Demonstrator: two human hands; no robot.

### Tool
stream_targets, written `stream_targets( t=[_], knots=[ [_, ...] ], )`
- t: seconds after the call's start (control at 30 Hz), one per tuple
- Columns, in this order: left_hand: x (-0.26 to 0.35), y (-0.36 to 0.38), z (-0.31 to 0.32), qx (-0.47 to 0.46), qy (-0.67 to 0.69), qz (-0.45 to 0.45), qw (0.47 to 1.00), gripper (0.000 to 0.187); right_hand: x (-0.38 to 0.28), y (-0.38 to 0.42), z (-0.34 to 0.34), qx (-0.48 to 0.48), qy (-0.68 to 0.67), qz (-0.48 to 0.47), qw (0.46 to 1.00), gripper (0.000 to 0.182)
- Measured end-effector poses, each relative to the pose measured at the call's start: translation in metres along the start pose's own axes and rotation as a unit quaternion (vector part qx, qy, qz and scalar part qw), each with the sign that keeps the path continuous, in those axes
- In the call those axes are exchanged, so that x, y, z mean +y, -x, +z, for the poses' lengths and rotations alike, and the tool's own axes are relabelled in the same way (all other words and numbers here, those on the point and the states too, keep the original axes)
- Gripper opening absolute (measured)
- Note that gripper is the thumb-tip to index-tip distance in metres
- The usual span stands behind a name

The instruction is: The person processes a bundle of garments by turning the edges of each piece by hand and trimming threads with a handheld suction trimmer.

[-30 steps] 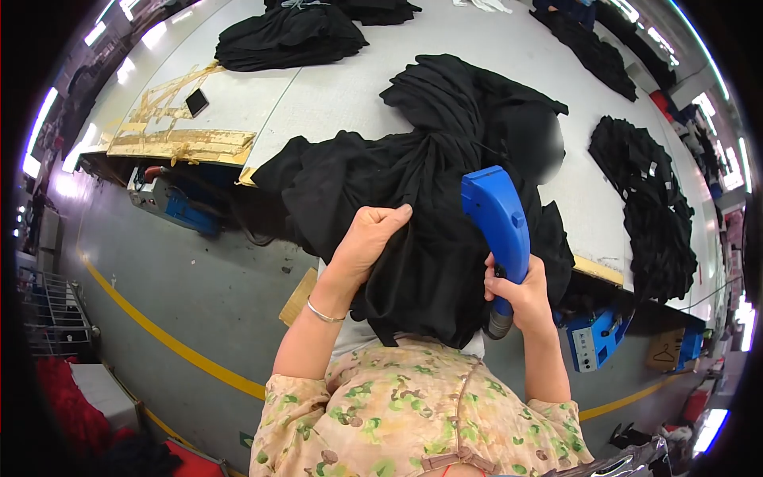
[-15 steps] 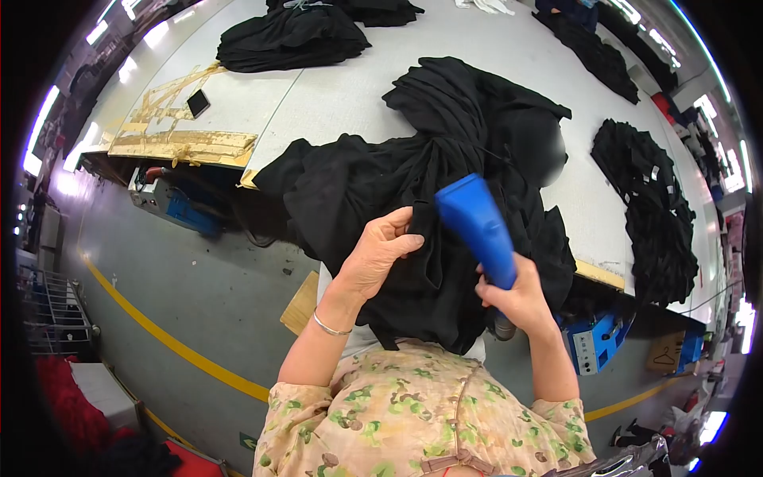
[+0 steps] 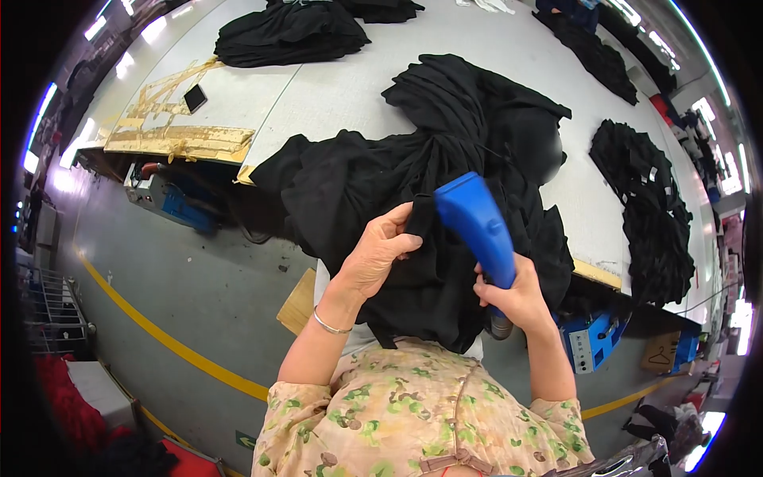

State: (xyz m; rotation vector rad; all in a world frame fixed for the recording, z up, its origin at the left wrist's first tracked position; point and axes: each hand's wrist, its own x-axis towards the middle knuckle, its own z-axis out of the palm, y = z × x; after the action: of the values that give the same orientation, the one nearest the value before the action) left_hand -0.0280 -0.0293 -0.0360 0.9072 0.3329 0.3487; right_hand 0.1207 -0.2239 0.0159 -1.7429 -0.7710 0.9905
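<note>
My right hand (image 3: pixel 515 296) is wrapped around the handle of a blue handheld thread trimmer (image 3: pixel 477 219), whose wide flat head points up and left over black cloth. A dark hose end (image 3: pixel 500 326) shows below that hand. My left hand (image 3: pixel 385 248) pinches a fold of a black garment (image 3: pixel 350 187) between thumb and fingers, just left of the trimmer's head. The garment lies bunched over the table edge and hangs down to my lap. A smooth, rounded black piece (image 3: pixel 531 143) lies at its right side.
Folded black garments (image 3: pixel 290 36) lie on the white table (image 3: pixel 334 95) at the back left, with more black clothing (image 3: pixel 648 207) at the right. A flat dark object (image 3: pixel 195 98) lies by torn tape. Blue machines (image 3: pixel 592 342) stand below the table. A person's sleeve (image 3: pixel 579 12) shows far back.
The view has shifted slightly. Both hands keep nearly the same place, and the trimmer's head stays close to the pinched fold.
</note>
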Motion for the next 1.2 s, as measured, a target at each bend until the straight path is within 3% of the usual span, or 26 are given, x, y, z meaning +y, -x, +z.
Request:
stream_targets(
  t=[0.1,0.13,0.17,0.23,0.27,0.33,0.43,0.5,0.53,0.57,0.67,0.73,0.8,0.83,0.97,1.1,1.2],
  knots=[
    [0.007,0.000,-0.001,0.058,-0.059,-0.004,0.997,0.051,0.008,-0.005,-0.003,-0.052,0.112,-0.028,0.992,0.029],
    [0.013,0.002,-0.006,0.094,-0.084,-0.004,0.992,0.052,0.006,-0.003,-0.004,-0.033,0.055,-0.018,0.998,0.029],
    [0.024,0.005,-0.022,0.138,-0.146,0.119,0.972,0.051,0.005,0.002,-0.006,-0.015,-0.003,-0.005,1.000,0.029],
    [0.049,0.016,-0.078,0.296,-0.290,0.262,0.872,0.045,0.005,0.010,-0.016,0.016,-0.110,0.004,0.994,0.025],
    [0.054,0.019,-0.099,0.405,-0.367,0.284,0.788,0.041,0.007,0.011,-0.022,0.041,-0.099,-0.012,0.994,0.023],
    [0.069,0.024,-0.078,0.416,-0.378,0.341,0.753,0.032,0.009,0.007,-0.027,0.089,-0.111,-0.012,0.990,0.022],
    [0.040,0.018,0.007,0.267,-0.413,0.268,0.828,0.017,0.017,0.005,-0.026,0.091,-0.155,-0.014,0.984,0.022],
    [-0.002,0.006,0.050,0.137,-0.507,0.299,0.797,0.041,0.020,0.009,-0.023,0.089,-0.151,-0.018,0.984,0.023],
    [-0.017,0.003,0.064,0.101,-0.582,0.340,0.732,0.042,0.021,0.012,-0.023,0.086,-0.147,-0.019,0.985,0.023],
    [-0.028,-0.002,0.073,0.105,-0.606,0.352,0.706,0.035,0.022,0.016,-0.023,0.082,-0.144,-0.019,0.986,0.024],
    [-0.058,-0.011,0.054,0.110,-0.595,0.323,0.728,0.023,0.026,0.030,-0.030,0.079,-0.136,-0.017,0.987,0.025],
    [-0.046,0.001,0.058,0.120,-0.467,0.303,0.822,0.006,0.026,0.040,-0.034,0.074,-0.151,-0.013,0.986,0.026],
    [-0.039,0.014,0.046,0.092,-0.320,0.143,0.932,0.003,0.029,0.047,-0.036,0.056,-0.154,-0.005,0.987,0.026],
    [-0.031,0.022,0.044,0.074,-0.258,0.089,0.959,0.009,0.030,0.049,-0.035,0.045,-0.154,-0.001,0.987,0.026],
    [-0.029,0.043,0.036,0.088,-0.224,0.090,0.966,0.011,0.032,0.055,-0.022,0.030,-0.152,0.003,0.988,0.026],
    [-0.036,0.057,0.030,0.116,-0.399,0.186,0.891,0.010,0.037,0.058,-0.015,0.019,-0.141,0.010,0.990,0.025],
    [-0.043,0.063,0.016,0.098,-0.342,0.199,0.913,0.008,0.042,0.063,-0.015,0.025,-0.141,0.012,0.990,0.024]
  ],
)
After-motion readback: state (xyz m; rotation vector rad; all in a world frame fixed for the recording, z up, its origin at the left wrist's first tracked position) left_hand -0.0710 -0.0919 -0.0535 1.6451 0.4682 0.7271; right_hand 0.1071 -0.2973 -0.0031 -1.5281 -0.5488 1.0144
